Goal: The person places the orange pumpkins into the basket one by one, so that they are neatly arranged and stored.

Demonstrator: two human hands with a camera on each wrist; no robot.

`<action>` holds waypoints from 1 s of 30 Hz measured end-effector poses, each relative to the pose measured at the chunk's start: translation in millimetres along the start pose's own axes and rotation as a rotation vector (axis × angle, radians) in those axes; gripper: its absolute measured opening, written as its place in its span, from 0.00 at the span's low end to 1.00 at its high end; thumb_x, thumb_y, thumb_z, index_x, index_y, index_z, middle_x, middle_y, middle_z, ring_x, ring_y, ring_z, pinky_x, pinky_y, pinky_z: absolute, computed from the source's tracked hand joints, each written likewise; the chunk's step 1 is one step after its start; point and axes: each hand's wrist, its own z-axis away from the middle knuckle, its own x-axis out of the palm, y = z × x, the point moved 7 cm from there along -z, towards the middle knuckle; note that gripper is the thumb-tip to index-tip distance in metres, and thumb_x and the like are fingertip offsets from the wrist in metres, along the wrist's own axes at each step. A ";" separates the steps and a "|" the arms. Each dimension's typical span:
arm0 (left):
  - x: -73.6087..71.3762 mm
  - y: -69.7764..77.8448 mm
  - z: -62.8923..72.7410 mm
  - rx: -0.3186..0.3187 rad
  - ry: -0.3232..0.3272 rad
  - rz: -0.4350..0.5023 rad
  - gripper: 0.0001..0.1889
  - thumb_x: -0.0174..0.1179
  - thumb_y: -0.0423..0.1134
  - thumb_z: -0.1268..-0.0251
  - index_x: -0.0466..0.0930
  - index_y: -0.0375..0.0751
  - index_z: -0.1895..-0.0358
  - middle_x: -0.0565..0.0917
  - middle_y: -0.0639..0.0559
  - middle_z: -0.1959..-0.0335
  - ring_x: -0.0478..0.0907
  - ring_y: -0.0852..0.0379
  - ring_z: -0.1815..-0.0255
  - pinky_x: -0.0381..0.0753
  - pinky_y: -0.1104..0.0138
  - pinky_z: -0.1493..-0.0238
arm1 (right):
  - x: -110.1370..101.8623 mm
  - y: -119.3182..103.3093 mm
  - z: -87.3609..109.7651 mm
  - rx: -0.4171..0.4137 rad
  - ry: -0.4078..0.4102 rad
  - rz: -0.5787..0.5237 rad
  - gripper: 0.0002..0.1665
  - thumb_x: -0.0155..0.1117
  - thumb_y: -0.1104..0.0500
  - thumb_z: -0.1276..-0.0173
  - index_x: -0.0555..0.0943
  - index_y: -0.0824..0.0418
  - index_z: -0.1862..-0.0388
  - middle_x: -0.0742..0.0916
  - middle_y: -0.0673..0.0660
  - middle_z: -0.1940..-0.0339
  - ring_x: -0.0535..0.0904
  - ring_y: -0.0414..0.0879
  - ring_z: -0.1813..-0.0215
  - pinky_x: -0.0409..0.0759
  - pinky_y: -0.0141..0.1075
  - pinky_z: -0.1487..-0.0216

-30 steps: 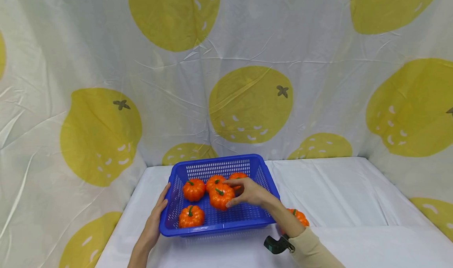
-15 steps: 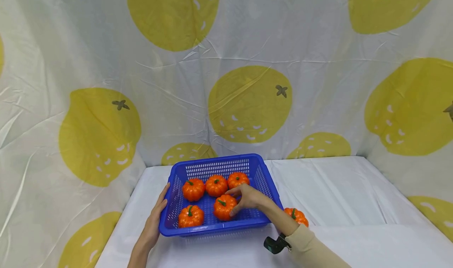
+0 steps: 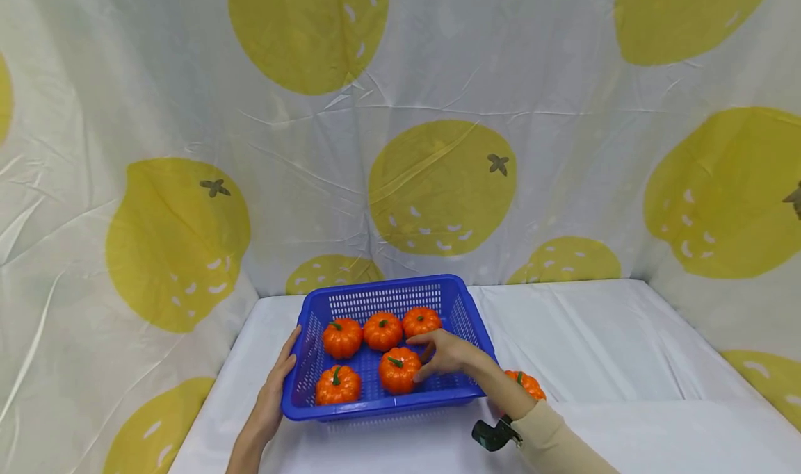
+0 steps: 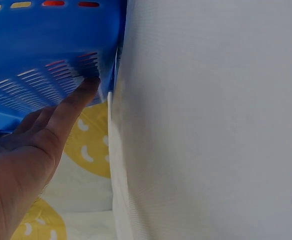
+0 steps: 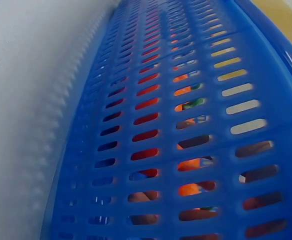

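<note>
A blue slotted plastic basket [image 3: 388, 408] holds several orange toy pumpkins with green stems. My left hand [image 3: 272, 390] lies along the basket's left side, its extended fingers touching the wall; the left wrist view shows the left hand [image 4: 51, 125] against the slots. Inside the basket, my right hand [image 3: 447, 352] hovers beside the front-middle pumpkin [image 3: 399, 371], thumb tip at its right edge and fingers spread away from it. That pumpkin sits upright. In the right wrist view the basket's slotted wall [image 5: 161, 110] hides most of the hand.
Three pumpkins line the basket's back, among them the middle one [image 3: 383, 331]; another pumpkin [image 3: 338, 385] sits front left. Outside, right of the basket, one more pumpkin [image 3: 527, 383] is partly behind the right forearm. A white cloth [image 3: 626, 349] covers the table; a lemon-print curtain [image 3: 313, 203] stands behind.
My right hand has lowered the pumpkin from near the back row to the front middle of the basket and loosened its fingers from it. The left hand stays in place.
</note>
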 end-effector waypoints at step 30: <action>0.5 1.2 1.1 -0.020 0.006 -0.019 0.30 0.29 0.55 0.14 0.41 0.62 0.14 0.35 0.47 0.12 0.29 0.33 0.13 0.29 0.28 0.22 | 8.3 -8.5 -0.3 -0.063 -0.031 -0.082 0.36 0.79 0.51 0.38 0.81 0.64 0.34 0.90 0.56 0.63 0.88 0.54 0.66 0.85 0.40 0.61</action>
